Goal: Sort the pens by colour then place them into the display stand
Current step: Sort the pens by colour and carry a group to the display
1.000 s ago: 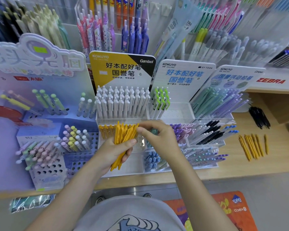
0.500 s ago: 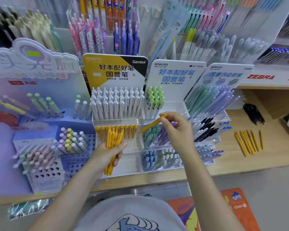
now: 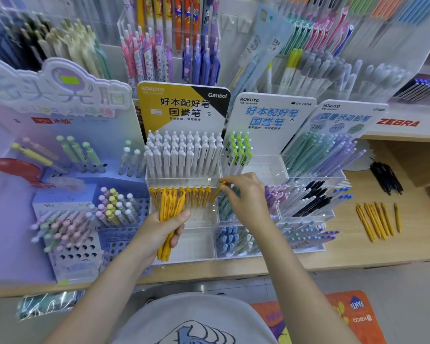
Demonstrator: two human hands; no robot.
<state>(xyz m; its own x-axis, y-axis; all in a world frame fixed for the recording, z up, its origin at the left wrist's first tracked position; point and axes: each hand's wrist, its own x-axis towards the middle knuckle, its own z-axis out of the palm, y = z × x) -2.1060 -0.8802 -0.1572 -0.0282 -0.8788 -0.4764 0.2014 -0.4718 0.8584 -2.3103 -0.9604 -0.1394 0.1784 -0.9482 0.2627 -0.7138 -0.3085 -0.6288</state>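
Observation:
My left hand (image 3: 159, 232) grips a bundle of yellow pens (image 3: 170, 212) in front of the clear acrylic display stand (image 3: 184, 181). A row of yellow pens (image 3: 196, 194) stands in the stand's second tier, below a full tier of white pens (image 3: 184, 155). My right hand (image 3: 246, 194) pinches a single yellow pen (image 3: 217, 191) by its top, tilted at the right end of that yellow row. More loose yellow pens (image 3: 377, 219) lie on the wooden counter to the right.
Neighbouring clear stands hold green pens (image 3: 238, 147), pastel, purple and black pens (image 3: 313, 194). A purple perforated stand (image 3: 67, 244) with pastel pens sits left. Loose black pens (image 3: 385, 177) lie on the counter (image 3: 358, 254) at the right. Tall racks of pens fill the back.
My right hand took one yellow pen from the bundle, lifted it right, then brought it down to the right end of the yellow row. The left hand stayed holding the bundle.

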